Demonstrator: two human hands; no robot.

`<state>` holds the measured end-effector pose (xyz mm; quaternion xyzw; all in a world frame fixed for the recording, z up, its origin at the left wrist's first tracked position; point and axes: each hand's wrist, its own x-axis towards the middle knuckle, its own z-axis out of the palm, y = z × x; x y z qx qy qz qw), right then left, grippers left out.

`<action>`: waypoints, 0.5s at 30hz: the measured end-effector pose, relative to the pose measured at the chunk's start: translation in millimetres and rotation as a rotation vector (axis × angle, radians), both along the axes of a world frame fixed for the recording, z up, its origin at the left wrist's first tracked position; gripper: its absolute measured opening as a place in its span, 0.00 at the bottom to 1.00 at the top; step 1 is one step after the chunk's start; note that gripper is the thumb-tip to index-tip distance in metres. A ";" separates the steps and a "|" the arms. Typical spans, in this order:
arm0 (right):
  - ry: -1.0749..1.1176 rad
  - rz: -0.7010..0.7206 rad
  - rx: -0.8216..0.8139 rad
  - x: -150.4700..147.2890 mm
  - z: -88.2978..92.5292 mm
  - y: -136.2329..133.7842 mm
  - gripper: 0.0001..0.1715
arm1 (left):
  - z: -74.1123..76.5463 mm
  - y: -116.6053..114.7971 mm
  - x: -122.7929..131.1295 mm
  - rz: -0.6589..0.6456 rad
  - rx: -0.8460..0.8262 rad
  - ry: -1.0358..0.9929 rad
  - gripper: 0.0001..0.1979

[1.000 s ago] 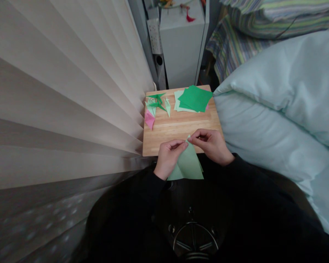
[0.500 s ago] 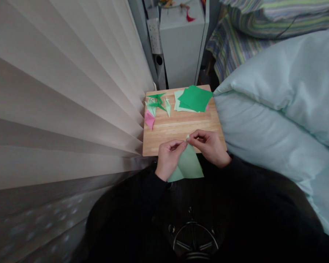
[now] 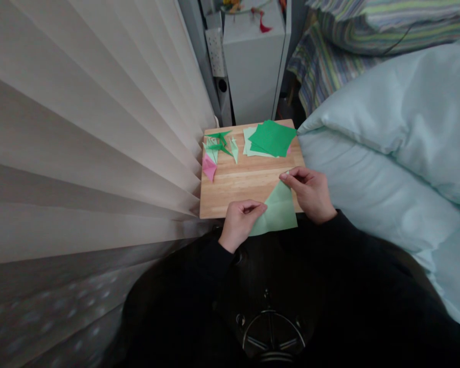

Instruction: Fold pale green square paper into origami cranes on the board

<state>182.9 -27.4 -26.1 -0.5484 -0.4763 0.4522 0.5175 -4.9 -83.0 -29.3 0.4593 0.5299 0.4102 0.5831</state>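
Observation:
Between my hands a light green sheet of origami paper (image 3: pixel 279 208) is stretched over the near edge of a small wooden table (image 3: pixel 237 176). My left hand (image 3: pixel 240 221) pinches its left edge between thumb and fingers. Farther right and higher, my right hand (image 3: pixel 309 191) grips the top corner in a pinch. The sheet's lower edge hangs past the table toward my lap. At the table's back left lie folded paper pieces: a dark green one (image 3: pixel 221 145), a pale green one (image 3: pixel 234 150) and a pink one (image 3: pixel 209 167).
A stack of dark green paper sheets (image 3: pixel 274 138) lies at the table's back right, over paler sheets. A pleated curtain (image 3: pixel 138 128) borders the left side. Light blue bedding (image 3: pixel 368 153) presses near the right edge. A white cabinet (image 3: pixel 253 76) stands behind.
My right hand has moved right and away from me, drawing the paper's corner along. My hands are farther apart, and the sheet now spreads wider over the table edge.

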 end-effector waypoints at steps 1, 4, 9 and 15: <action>-0.009 -0.012 -0.004 2.2 -0.1 1.8 0.15 | -0.3 -0.3 -0.2 -0.013 -0.005 0.005 0.08; -0.005 -0.009 -0.018 3.4 0.9 2.9 0.17 | -1.3 0.5 -1.7 -0.018 -0.012 0.015 0.09; 0.129 0.247 -0.201 -5.8 4.9 -6.5 0.20 | -1.1 4.3 -5.2 0.052 0.012 -0.001 0.10; 0.088 0.362 -0.306 -16.4 5.8 -15.9 0.19 | 3.2 5.2 -7.3 0.007 0.031 -0.025 0.11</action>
